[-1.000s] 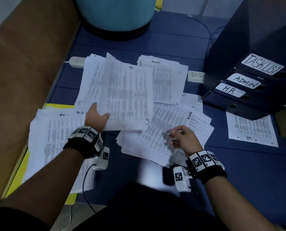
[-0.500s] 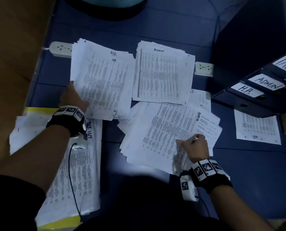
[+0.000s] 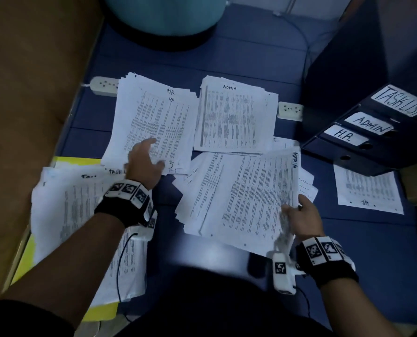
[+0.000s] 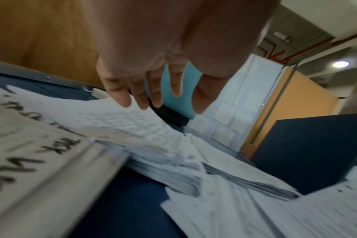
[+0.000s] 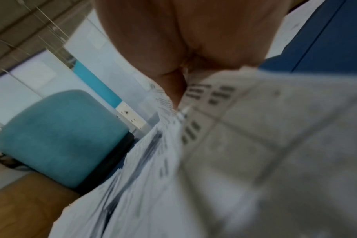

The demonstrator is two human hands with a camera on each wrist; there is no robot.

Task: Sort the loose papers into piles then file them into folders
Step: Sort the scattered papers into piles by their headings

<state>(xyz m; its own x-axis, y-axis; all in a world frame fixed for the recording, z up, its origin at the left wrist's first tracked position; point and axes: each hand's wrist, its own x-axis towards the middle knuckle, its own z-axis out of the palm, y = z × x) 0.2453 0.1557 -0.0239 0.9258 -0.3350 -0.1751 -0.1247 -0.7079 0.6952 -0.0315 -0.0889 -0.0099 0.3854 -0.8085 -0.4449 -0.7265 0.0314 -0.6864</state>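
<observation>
My left hand (image 3: 151,152) hangs flat with fingers (image 4: 141,99) spread just over the near edge of the pile marked HR (image 3: 154,117), holding nothing. To its right lies the pile marked ADMIN (image 3: 236,117). The loose unsorted heap (image 3: 231,203) lies in front of me. My right hand (image 3: 297,207) pinches the near right corner of its top sheet (image 5: 245,120), marked ADMIN along its edge, and holds that corner raised. A third pile (image 3: 66,215) on my left, with a handwritten heading, rests on a yellow folder (image 3: 25,259).
Dark blue binders (image 3: 372,144) labelled TASKLIST, ADMIN and H.R. lie stacked at the right, with a single sheet (image 3: 368,188) in front of them. Two power strips (image 3: 104,85) (image 3: 290,110) lie behind the piles. A teal stool (image 3: 166,13) stands at the back, a wooden panel (image 3: 20,93) on the left.
My left hand carried a sheet to the HR pile, laid it down and let go. My right hand stayed at the loose heap and lifted the corner of its top sheet.
</observation>
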